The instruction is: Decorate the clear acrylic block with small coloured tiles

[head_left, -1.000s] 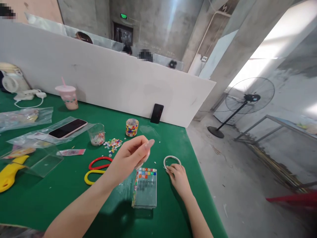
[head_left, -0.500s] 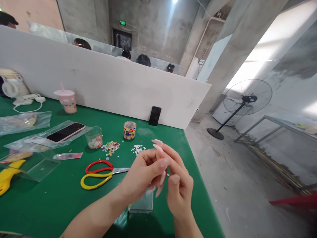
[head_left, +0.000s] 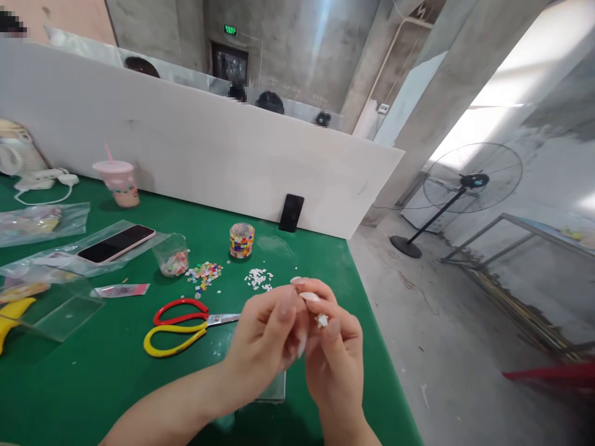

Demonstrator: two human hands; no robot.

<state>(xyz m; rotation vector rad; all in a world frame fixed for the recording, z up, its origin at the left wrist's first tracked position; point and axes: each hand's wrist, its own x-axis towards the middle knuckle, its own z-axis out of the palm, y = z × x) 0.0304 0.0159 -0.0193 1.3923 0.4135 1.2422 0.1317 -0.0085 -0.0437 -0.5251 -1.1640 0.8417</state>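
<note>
My right hand (head_left: 337,353) is closed, with a small whitish piece (head_left: 322,320) showing between its thumb and fingers. Right beside it, my left hand (head_left: 264,337) has its thumb pressed to its curled fingers; whatever lies in that pinch is hidden. Below the hands, a clear flat-sided object (head_left: 274,390) stands on the green table, mostly covered by them. Scissors (head_left: 186,322) with one red and one yellow handle lie left of my left hand, blades toward it. Small white chips (head_left: 258,279) are scattered just beyond the hands.
Multicoloured chips (head_left: 204,274) lie by a clear cup (head_left: 171,255) of more pieces. A round jar covered in coloured tiles (head_left: 242,241) stands behind. A black phone (head_left: 291,213) leans on the white partition (head_left: 209,148); another phone (head_left: 116,243) lies left, near a pink drink cup (head_left: 119,183).
My right thumb has come up against its fingers, and a small whitish piece now shows there. My left hand remains pinched beside it. The view has shifted slightly.
</note>
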